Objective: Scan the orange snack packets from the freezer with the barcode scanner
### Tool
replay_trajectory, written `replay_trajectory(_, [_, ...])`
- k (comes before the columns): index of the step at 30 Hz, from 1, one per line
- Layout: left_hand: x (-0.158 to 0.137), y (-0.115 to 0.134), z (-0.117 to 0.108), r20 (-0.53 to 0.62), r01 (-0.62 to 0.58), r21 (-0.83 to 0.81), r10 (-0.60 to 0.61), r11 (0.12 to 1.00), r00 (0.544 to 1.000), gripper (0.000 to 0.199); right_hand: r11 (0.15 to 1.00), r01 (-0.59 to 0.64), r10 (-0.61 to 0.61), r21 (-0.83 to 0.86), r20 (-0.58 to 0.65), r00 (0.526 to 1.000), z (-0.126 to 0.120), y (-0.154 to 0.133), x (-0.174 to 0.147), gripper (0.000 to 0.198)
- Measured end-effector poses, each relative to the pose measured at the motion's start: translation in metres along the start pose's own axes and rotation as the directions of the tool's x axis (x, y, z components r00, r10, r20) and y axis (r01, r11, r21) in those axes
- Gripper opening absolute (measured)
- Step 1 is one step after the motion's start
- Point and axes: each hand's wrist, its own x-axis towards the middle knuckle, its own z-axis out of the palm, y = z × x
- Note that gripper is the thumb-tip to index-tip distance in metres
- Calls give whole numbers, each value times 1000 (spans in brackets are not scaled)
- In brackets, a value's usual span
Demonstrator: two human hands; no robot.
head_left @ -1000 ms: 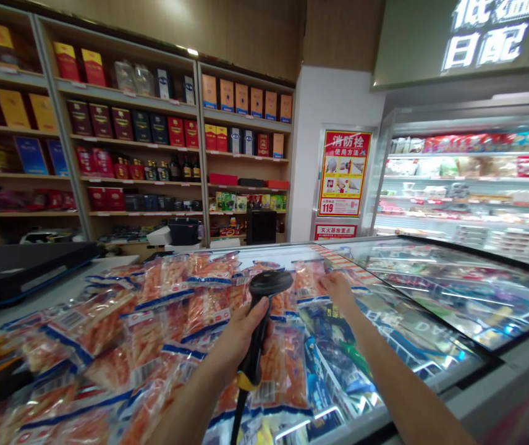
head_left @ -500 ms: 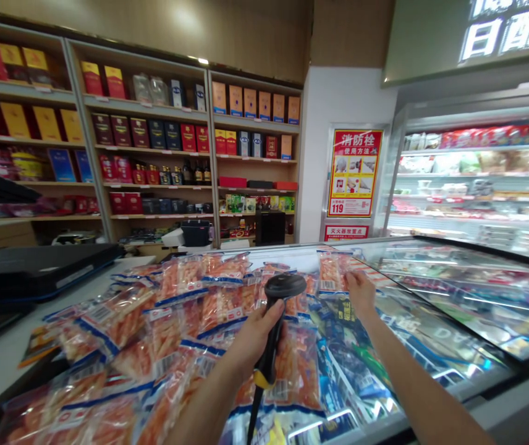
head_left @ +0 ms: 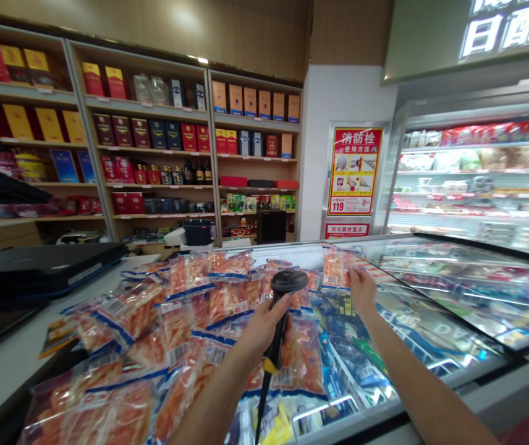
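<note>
My left hand (head_left: 267, 327) is wrapped round the handle of a black barcode scanner (head_left: 287, 281), its head up and its cable hanging down. Beneath it lies a heap of clear, blue-edged plastic packets (head_left: 227, 300) holding orange-pink food sticks, their exact kind unclear. My right hand (head_left: 363, 290) is closed at the right edge of one such packet (head_left: 335, 270), which lies at the far end of the heap; the fingertips are partly hidden. The scanner's head points away toward the far side, to the left of that packet.
The heap rests on a glass-topped freezer (head_left: 431, 321) with colourful packages inside. On the left, a black device (head_left: 46, 269) stands on a white counter (head_left: 9, 358). Behind are shelves (head_left: 148, 148) of boxes and bottles, a red poster (head_left: 356, 173) and a lit refrigerated display (head_left: 473, 179).
The view has shifted slightly, moving the heap a little to the right in the picture. Both hands keep nearly the same pose, with the scanner and the far packet as before.
</note>
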Motion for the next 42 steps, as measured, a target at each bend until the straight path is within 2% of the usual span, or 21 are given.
replay_trajectory(6, [1,0,0,9,-39,38,38,999,999,39,999,4,-5,-44,-20,1000,-5,-2,-4,44])
replay_trajectory(11, [5,-3,-2,-20,-27,47,28,999,999,39,996,-74,71,-40,-65,995,-9,4,-2,42])
replay_trajectory(16, [1,-2,0,30,-64,36,62,997,998,38,997,-65,62,-37,-64,996,-11,10,1,40])
replay_trajectory(19, [-7,4,4,55,-28,-5,28,1000,998,36,997,-38,34,-62,-55,998,-8,6,0,39])
replay_trajectory(24, [-13,9,5,169,75,-9,-73,997,983,35,993,-67,60,-96,-68,996,-5,-2,0,40])
replay_trajectory(28, [-13,8,4,157,102,27,-105,994,982,35,997,-62,57,-51,-86,995,-5,2,1,43])
replay_trajectory(35, [-18,13,8,160,89,35,-94,995,983,36,1000,-14,14,-6,-66,998,-5,4,0,42])
replay_trajectory(38, [-18,13,8,197,80,30,-84,996,977,35,999,-18,16,-33,-73,997,-9,5,4,42])
replay_trajectory(42, [-14,10,6,170,43,58,-52,997,984,36,989,-94,80,-116,-119,990,-28,17,21,41])
